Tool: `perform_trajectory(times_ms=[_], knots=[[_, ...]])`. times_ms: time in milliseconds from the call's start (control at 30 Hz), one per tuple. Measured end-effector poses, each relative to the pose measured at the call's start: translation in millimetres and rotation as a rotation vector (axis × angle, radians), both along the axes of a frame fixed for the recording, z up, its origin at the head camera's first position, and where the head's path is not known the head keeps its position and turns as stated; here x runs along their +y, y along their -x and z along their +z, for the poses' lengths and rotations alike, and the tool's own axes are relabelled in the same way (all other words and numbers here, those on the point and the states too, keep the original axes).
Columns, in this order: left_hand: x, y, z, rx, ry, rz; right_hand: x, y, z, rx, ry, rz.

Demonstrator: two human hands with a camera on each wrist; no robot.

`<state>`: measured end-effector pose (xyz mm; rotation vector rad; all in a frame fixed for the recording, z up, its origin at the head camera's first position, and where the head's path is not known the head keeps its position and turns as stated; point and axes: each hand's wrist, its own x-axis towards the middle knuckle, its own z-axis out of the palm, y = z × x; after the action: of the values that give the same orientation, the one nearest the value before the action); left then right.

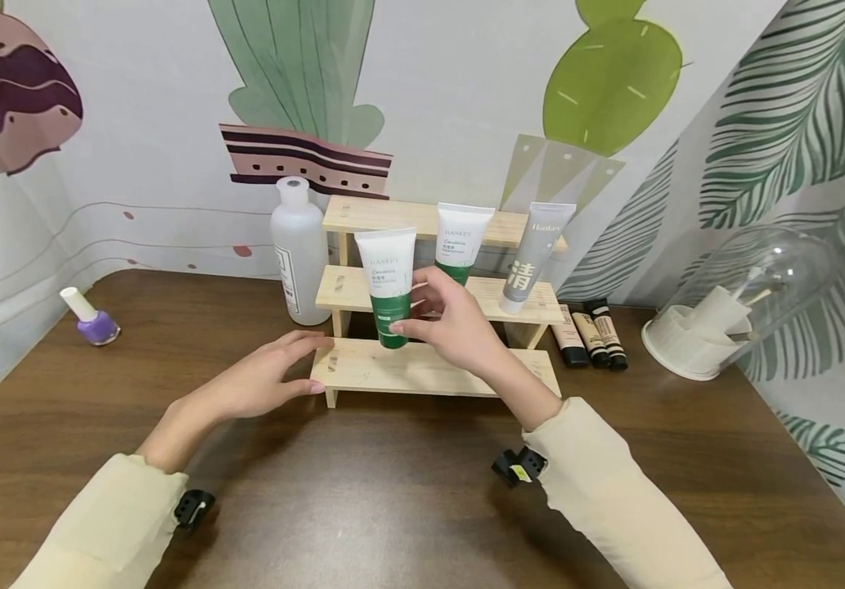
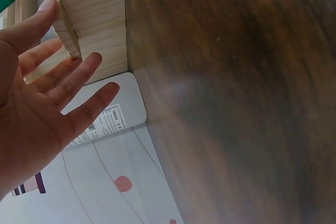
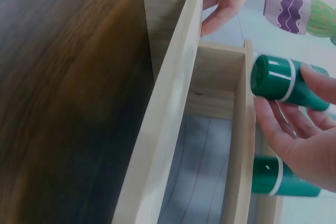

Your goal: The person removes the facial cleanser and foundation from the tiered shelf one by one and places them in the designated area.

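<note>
My right hand pinches a white squeeze tube with a green lower end between thumb and fingertips. The tube stands cap down, overlapping the left part of the three-tier wooden shelf in the head view. In the right wrist view its green cap is right by the edge of a tier. My left hand has its fingers spread, with fingertips at the left end of the lowest tier. On the middle tier are a matching white-and-green tube, partly behind my right hand, and a grey tube.
A translucent bottle stands left of the shelf, against its end. Purple nail polish lies at the far left. Several small black-capped tubes lie to the right, beside a clear dome with a white base. Patterned cloth hangs behind.
</note>
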<state>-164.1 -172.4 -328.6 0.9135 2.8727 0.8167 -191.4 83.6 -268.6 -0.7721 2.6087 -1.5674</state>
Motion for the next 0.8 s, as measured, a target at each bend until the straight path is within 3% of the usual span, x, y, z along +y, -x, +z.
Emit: perform_trajectory(times_ms=[333, 800], knots=[[-0.5, -2.2, -0.1, 0.003, 0.001, 0.001, 34, -4.9, 4.1, -0.167, -0.056, 0.084], [0.7, -3.7, 2.8, 0.004, -0.001, -0.004, 95, -8.2, -4.7, -0.248, -0.132, 0.133]])
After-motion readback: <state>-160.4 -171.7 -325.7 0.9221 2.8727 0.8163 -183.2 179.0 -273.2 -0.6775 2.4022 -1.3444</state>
